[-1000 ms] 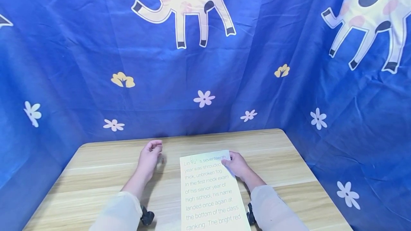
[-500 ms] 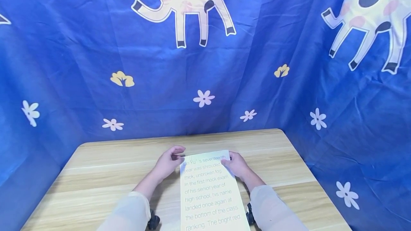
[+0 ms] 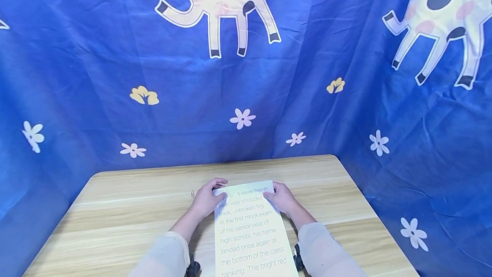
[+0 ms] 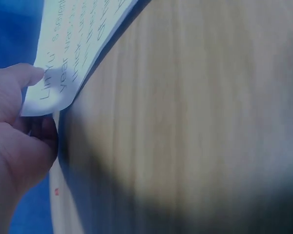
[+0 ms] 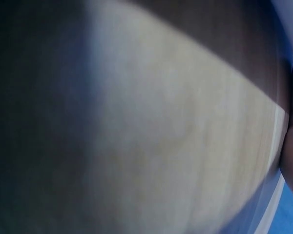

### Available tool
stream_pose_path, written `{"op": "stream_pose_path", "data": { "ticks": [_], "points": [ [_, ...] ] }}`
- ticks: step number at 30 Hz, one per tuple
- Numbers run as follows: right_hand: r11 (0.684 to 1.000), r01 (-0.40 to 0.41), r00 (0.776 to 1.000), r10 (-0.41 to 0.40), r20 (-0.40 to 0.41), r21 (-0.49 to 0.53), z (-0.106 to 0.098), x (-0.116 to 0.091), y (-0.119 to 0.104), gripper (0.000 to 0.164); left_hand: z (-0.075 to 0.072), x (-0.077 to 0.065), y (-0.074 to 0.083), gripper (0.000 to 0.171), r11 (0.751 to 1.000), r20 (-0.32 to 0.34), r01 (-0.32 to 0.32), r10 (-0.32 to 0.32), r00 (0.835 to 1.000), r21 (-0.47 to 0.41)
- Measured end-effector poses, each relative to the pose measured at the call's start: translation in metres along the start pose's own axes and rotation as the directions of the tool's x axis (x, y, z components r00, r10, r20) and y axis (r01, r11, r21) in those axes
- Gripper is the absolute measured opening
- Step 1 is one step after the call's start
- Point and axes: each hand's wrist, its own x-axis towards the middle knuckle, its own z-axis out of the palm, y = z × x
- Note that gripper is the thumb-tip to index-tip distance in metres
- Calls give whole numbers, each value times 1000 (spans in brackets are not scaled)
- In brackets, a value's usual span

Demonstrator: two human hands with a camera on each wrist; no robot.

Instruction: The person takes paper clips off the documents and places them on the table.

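Note:
A printed sheet of paper (image 3: 250, 234) with large text stands between the two hands in the head view, its lower end cut off by the frame. My left hand (image 3: 207, 200) pinches its top left corner, thumb over the text and fingers behind. In the left wrist view, that corner of the paper (image 4: 51, 92) bends slightly beside the thumb of the left hand (image 4: 19, 131). My right hand (image 3: 283, 199) grips the top right corner the same way. A paper clip (image 3: 226, 189) shows at the sheet's top edge, beside the left thumb.
Another small paper clip (image 3: 192, 193) lies on the wooden table (image 3: 127, 208), left of the left hand. Behind the table and along its sides hangs a blue curtain (image 3: 192, 97) printed with cows and flowers. Dark wrist straps show under both sleeves.
My left hand has moved right from beside the loose paper clip to the sheet's top left corner and taken hold of it. The right hand has kept its grip in place.

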Motion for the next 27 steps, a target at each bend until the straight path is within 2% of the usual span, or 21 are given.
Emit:
{"op": "stream_pose_path", "data": {
  "ticks": [4, 14, 27],
  "points": [
    [1000, -6, 1000, 6, 5, 3, 1, 1, 1, 28, 6, -1, -3, 36, 1000, -15, -1, 1, 1000, -5],
    [1000, 14, 1000, -14, 4, -3, 0, 1, 3, 28, 13, -2, -8, 36, 998, -29, -6, 8, 1000, 60],
    [1000, 8, 1000, -8, 2, -5, 1, 3, 4, 27, 11, -3, -14, 35, 1000, -44, 4, -3, 999, 24]
  ]
}}
